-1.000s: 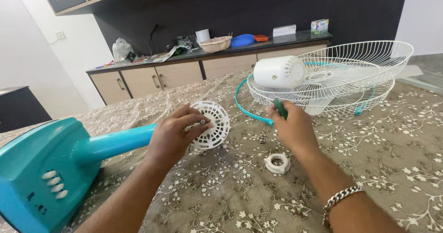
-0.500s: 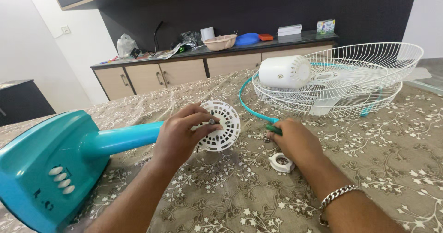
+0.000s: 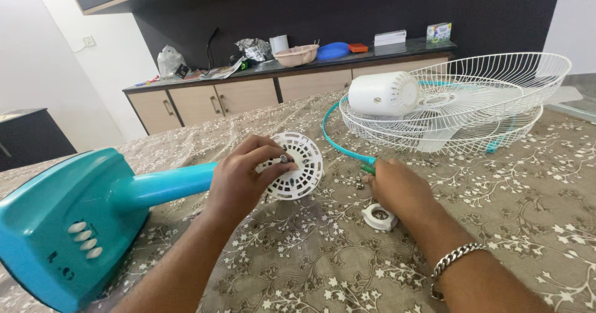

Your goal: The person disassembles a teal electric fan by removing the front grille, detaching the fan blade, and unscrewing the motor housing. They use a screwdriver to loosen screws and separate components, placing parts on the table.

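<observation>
- Hands at work on a fan in pieces, laid out over a brown cloth (image 3: 298, 257) with white flower print; what lies under the cloth cannot be told.
- Left hand (image 3: 239, 179) has its grip wrapped round a white slotted disc (image 3: 297, 166), thumb and fingertips pinching at a small metal shaft end (image 3: 284, 159) in the disc's middle.
- That disc sits at the head of a teal fan stand (image 3: 93, 207), which lies flat with its base and white push-buttons (image 3: 85, 240) toward the left edge.
- Right hand (image 3: 400, 189) rests low on the cloth, grip curled shut round a green-handled tool (image 3: 368, 168); only the handle's end shows.
- White plastic ring nut (image 3: 379, 217) lies on the cloth, just beside that hand's heel.
- Metal chain bracelet (image 3: 456, 260) hangs on the right wrist.
- White wire fan guards (image 3: 472, 111) are stacked farther back on the right, with a white motor housing (image 3: 382, 94) lying in them and a teal rim band (image 3: 338, 142) curving out beside.
- Bench (image 3: 279, 71) along the dark wall carries a bowl, bags and boxes.
</observation>
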